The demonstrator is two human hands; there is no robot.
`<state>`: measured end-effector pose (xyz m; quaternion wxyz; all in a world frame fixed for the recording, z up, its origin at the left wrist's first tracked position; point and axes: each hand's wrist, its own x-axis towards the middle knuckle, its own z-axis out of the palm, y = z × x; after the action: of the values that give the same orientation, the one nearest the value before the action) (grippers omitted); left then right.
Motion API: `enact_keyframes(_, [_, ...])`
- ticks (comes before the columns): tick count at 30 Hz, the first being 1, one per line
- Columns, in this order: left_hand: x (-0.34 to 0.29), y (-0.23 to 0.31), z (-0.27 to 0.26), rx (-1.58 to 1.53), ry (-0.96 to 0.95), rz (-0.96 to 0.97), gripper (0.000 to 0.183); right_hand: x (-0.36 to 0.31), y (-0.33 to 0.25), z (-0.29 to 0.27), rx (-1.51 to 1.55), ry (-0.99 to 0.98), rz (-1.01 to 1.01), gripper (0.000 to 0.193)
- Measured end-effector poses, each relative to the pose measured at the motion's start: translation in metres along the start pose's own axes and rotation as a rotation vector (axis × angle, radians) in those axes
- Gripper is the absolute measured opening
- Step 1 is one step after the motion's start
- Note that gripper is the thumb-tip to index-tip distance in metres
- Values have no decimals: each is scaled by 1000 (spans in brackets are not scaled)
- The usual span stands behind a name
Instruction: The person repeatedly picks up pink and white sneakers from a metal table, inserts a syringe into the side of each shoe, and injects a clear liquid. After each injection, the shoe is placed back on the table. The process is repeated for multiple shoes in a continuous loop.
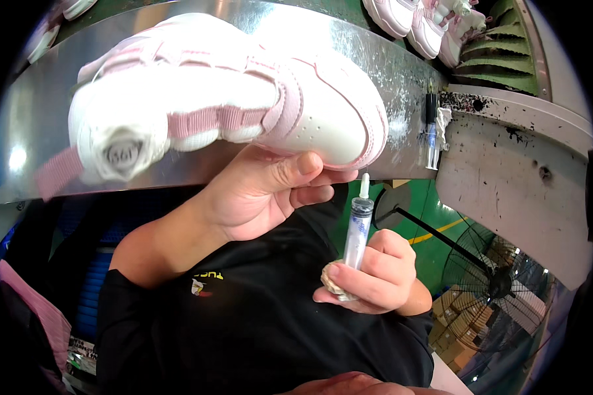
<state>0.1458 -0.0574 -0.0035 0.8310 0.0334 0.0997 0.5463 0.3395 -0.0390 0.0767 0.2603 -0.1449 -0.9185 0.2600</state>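
Note:
A white sneaker with pink trim (244,79) is held up over the metal bench, its toe toward the right and a pink pull tab at its heel end. My left hand (270,187) grips it from the near side by the sole edge, thumb toward the toe; some fingers are hidden beneath it. In my right hand (379,276) is an upright plastic syringe (357,230) with a white tip and dark rings around its upper end. The syringe tip points up just below the shoe's toe. Something crumpled and beige (336,280) is pressed between my fingers and the syringe's lower end.
The shiny metal bench (204,174) runs across the far side. A black-capped syringe-like tube (431,131) lies at its right end. Beyond stand several similar sneakers (425,26), beside green slats (501,52). A grey machine panel (514,191) and a black floor fan (497,283) are on the right.

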Motion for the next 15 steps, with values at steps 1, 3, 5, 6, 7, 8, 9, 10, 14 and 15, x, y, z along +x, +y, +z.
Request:
enact_keyframes(1, [1, 1, 2, -15, 5, 3, 29, 0, 0, 1, -31, -18, 2, 31])
enact_keyframes(3, [2, 1, 4, -42, 14, 11, 30, -1, 0, 2, -94, -52, 3, 34])
enact_keyframes(5, [3, 1, 6, -43, 14, 25, 31, -3, 3, 7, -99, -28, -18, 32])
enact_keyframes(6, [4, 1, 7, -46, 14, 31, 31, -3, 4, 9, -92, -12, -25, 31])
enact_keyframes(7, [5, 0, 7, -50, 14, 37, 32, -2, 5, 10, -85, 5, -32, 29])
enact_keyframes(8, [6, -1, 8, -54, 14, 44, 32, -2, 4, 10, -84, -2, -26, 29])
enact_keyframes(9, [6, -1, 7, -57, 15, 56, 33, 0, 4, 8, -80, -10, -24, 30])
enact_keyframes(10, [7, -2, 4, -60, -3, 50, 33, 1, 3, 7, -76, -19, -22, 30])
enact_keyframes(14, [-4, -2, -5, -39, -56, 24, 34, 3, 0, -9, 26, 111, -16, 33])
enact_keyframes(15, [-11, -3, -7, -27, -63, 6, 35, 1, 2, -16, 108, 100, 22, 40])
